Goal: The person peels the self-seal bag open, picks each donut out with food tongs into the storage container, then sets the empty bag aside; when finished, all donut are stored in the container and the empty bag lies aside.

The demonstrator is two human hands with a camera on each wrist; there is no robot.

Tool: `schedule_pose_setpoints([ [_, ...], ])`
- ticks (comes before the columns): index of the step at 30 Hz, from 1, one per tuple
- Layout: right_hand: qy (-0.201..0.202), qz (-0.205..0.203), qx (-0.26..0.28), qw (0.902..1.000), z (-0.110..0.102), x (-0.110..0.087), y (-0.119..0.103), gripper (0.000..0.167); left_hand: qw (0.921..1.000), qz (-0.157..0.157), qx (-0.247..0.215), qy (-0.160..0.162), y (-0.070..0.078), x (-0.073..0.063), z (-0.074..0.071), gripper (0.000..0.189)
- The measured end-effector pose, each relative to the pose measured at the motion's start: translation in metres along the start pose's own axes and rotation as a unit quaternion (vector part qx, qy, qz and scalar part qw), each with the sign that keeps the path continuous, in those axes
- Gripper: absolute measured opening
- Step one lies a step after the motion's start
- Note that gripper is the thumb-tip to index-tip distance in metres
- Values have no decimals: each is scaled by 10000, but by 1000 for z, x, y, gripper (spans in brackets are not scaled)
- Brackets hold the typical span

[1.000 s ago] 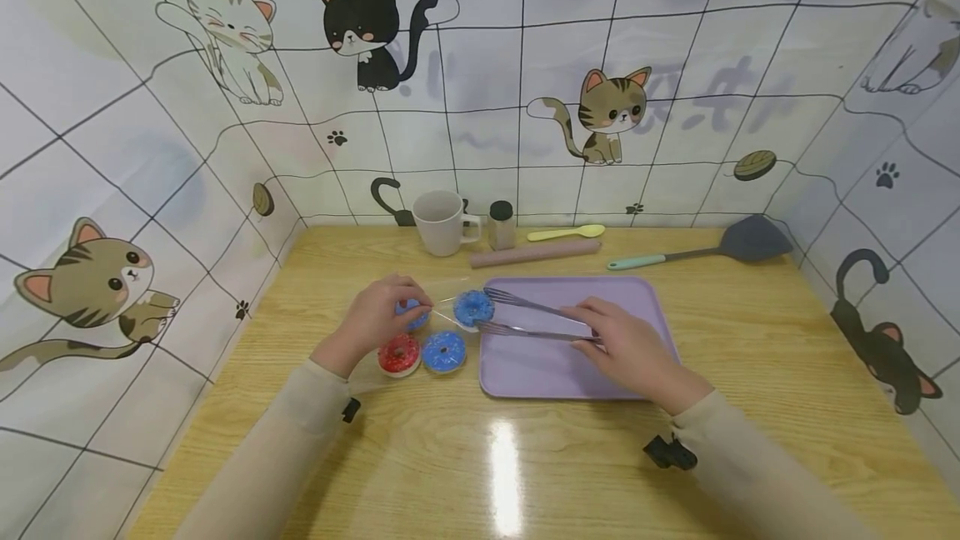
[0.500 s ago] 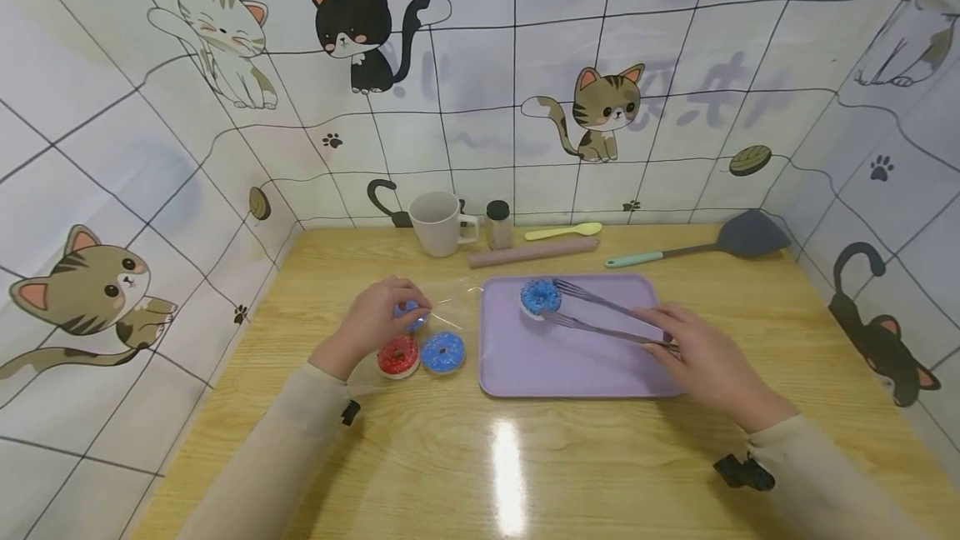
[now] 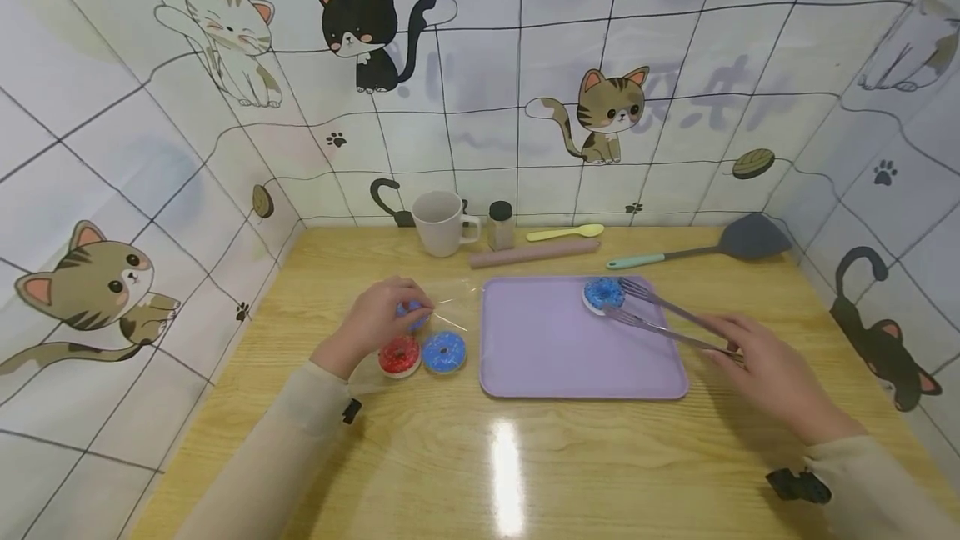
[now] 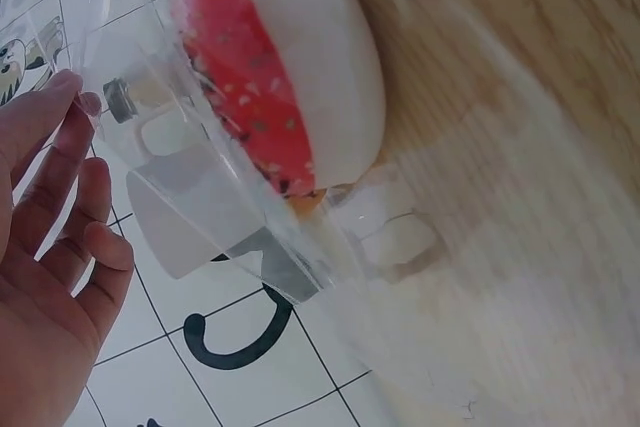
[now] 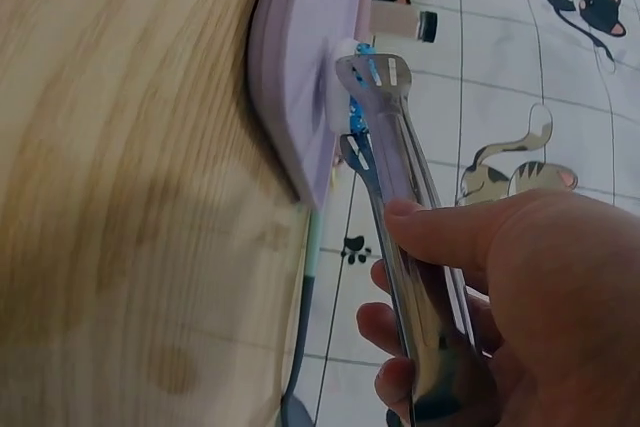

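Tray [image 3: 558, 348]: lilac. Tray donut [image 3: 603, 298]: blue, flecked, white base. Red donut [image 3: 397, 362]: pale and dark flecks, white base. Front blue donut [image 3: 450, 359]: white sprinkles. Bag [image 3: 453, 294]: clear. Tongs [image 5: 425, 307]: silver. Spoon [image 3: 558, 232]: pale yellow. Tabletop [image 3: 420, 448]: tan, wood-grained. Wall covering [image 3: 487, 132]: white, black grid, cartoon cats.

no words or numbers can be read; faint purple marks [image 3: 738, 83] on the wall covering [image 3: 487, 65] are illegible.

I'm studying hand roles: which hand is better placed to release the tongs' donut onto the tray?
Probably the right hand: it holds the tongs, whose tips flank the blue donut over the tray. The left hand is beyond the tray's left edge, pinching clear plastic.
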State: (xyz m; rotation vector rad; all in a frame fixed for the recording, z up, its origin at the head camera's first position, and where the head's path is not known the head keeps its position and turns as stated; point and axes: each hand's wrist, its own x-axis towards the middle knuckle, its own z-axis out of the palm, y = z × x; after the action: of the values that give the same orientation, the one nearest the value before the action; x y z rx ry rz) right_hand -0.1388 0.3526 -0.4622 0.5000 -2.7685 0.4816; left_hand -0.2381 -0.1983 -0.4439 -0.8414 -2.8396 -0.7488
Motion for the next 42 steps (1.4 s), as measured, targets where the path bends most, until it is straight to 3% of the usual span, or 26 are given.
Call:
schedule_pose_setpoints([
  [7, -161, 127, -69, 9998, 2, -8, 20, 49, 9999, -41, 2, 142, -2, -1, 1, 7],
  [18, -384, 228, 172, 9989, 2, -12, 26, 56, 9998, -152, 42, 109, 0, -1, 2, 7],
  [23, -161, 146, 272, 9994, 4, -12, 25, 60, 9998, -189, 13, 69, 1, 0, 3, 7],
  [29, 85, -54, 400, 9991, 10, -2, 11, 63, 9998, -205, 20, 61, 1, 1, 2, 7],
  [42, -241, -407, 935, 9945, 28, 35, -35, 57, 9999, -158, -30, 39, -3, 0, -2, 8],
])
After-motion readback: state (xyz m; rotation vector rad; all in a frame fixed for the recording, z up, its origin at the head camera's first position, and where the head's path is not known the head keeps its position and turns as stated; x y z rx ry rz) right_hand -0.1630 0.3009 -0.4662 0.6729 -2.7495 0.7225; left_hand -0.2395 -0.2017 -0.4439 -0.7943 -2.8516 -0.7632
